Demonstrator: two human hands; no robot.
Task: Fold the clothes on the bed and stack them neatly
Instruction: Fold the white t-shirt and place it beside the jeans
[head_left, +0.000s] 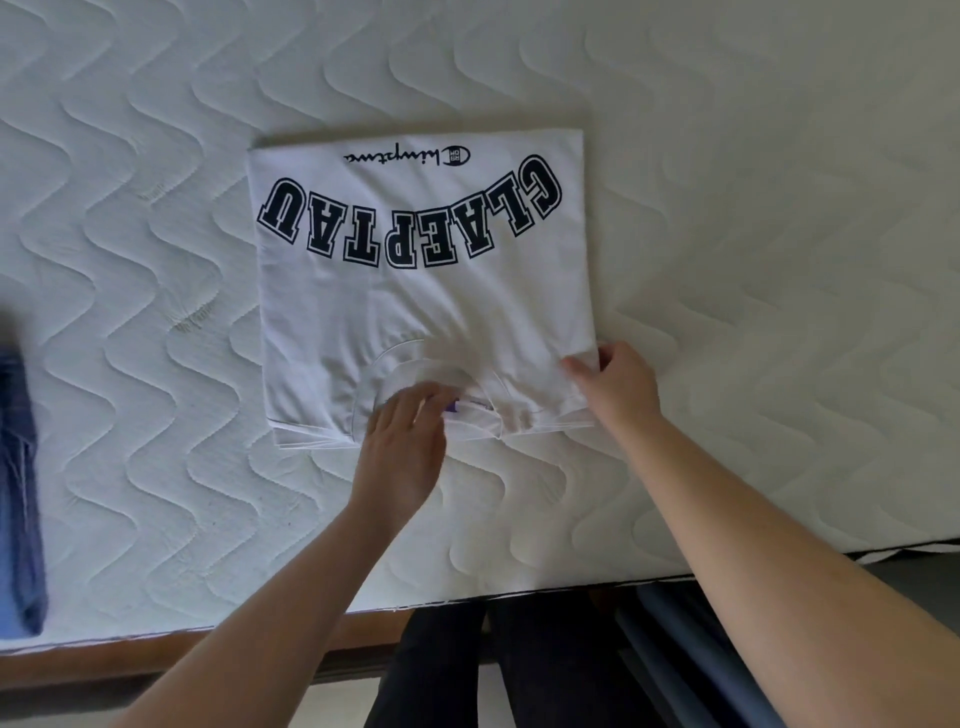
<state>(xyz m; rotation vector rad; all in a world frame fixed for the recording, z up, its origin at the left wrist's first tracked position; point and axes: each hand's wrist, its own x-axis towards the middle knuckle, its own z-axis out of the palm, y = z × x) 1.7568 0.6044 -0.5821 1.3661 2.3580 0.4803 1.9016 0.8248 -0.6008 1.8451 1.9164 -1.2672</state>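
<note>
Head: both hands on folded T-shirt (421, 291).

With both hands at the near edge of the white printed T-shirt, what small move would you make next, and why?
Probably smooth the collar flat. The white printed T-shirt is folded to a rectangle on the quilted white mattress, but puckers near the neckline; the left hand rests there, and the right hand pinches the near right corner.

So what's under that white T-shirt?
The white T-shirt lies flat on the quilted mattress. At its near edge, folded layers of its own cloth show. Anything else beneath is covered.
</note>
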